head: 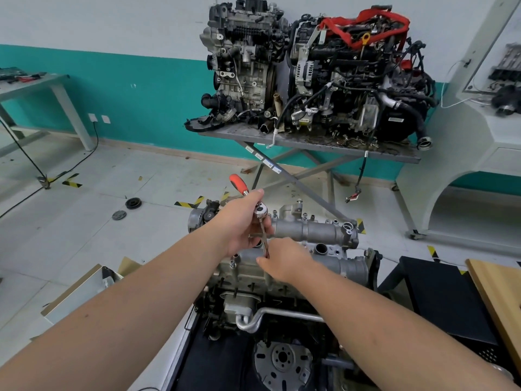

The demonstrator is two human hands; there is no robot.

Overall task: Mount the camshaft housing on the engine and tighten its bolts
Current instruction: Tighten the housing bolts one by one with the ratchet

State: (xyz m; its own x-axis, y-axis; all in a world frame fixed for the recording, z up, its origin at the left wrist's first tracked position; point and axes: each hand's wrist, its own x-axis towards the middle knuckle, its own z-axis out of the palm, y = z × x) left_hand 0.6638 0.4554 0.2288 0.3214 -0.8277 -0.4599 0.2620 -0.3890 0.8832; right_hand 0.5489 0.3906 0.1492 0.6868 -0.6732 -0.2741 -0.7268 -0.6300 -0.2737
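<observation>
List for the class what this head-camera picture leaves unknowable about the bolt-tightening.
- Bolt being driven: the right hand covers the tip of the ratchet's extension.
- Left hand fingers: wrapped behind the ratchet, so the grip is hidden.
- Camshaft housing left end: hidden behind both hands.
- Bolt tightness: heads too small to judge.

A grey metal stand (307, 142) against a teal and white wall (141, 88) carries two used engines side by side: a bare grey engine (242, 66) and a darker engine (352, 80) draped with a red strap (366, 21). On the tiled floor (127, 176) lie two round black discs (134, 204), near yellow-and-black hazard tape (72, 182). An open cardboard box (81, 292) sits lower left. A grey workbench (36, 83) stands far left.
</observation>
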